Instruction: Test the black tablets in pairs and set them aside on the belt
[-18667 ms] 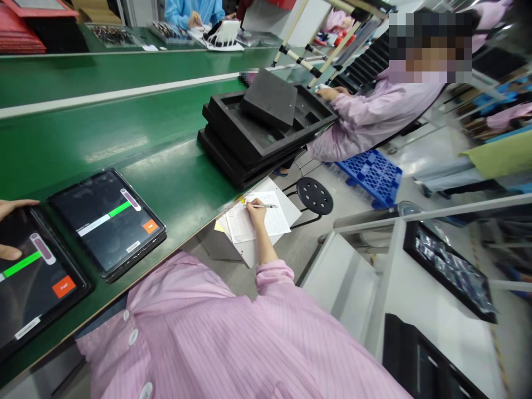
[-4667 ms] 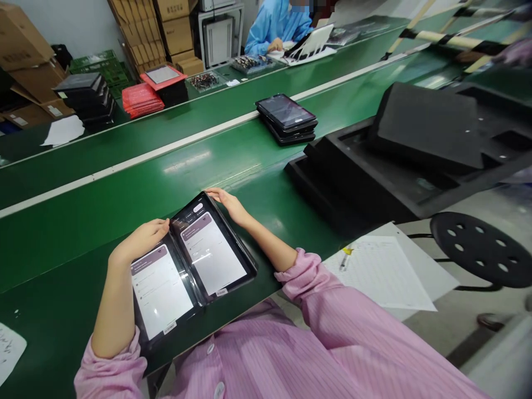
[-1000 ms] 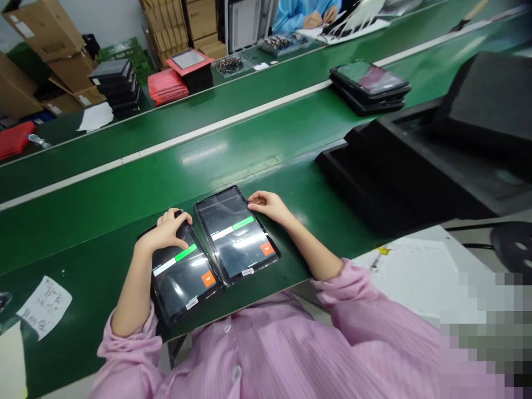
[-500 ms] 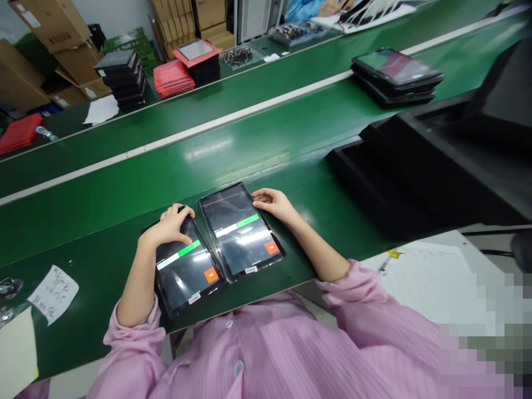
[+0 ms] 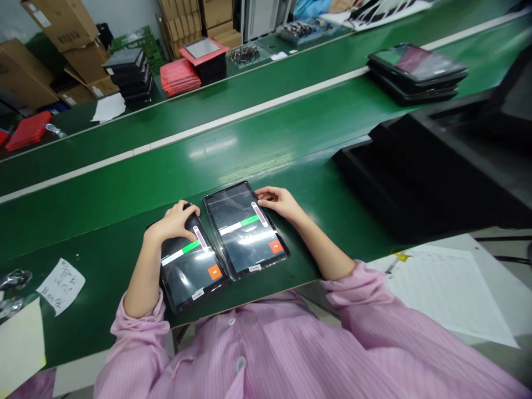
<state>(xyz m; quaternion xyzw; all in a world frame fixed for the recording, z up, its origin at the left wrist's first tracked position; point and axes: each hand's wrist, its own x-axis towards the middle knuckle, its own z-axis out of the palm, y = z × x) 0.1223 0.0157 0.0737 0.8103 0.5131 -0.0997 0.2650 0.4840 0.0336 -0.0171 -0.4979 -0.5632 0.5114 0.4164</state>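
Note:
Two dark tablets lie side by side on the green bench, each showing a white and green bar, an orange square marked "Fail" and a pink slider. My left hand (image 5: pixel 177 223) is curled over the upper part of the left tablet (image 5: pixel 189 277), its fingers at the top and right edge and its thumb low over the screen. At the upper right edge of the right tablet (image 5: pixel 239 249), my right hand (image 5: pixel 279 202) has its fingers together and bent against the side. The fingertips there are partly hidden.
A black stand (image 5: pixel 415 172) fills the right side. Stacked tablets (image 5: pixel 418 72) lie on the green belt (image 5: pixel 199 147). Papers lie at the left (image 5: pixel 61 285) and right (image 5: pixel 453 288). Behind are red sleeves (image 5: pixel 180 77), a dark stack (image 5: pixel 131 77), cartons (image 5: pixel 66 27) and part of another person.
A pink slider has appeared on both screens, near each tablet's right edge. Both hands keep their places on the tablets. The whole view has shifted slightly.

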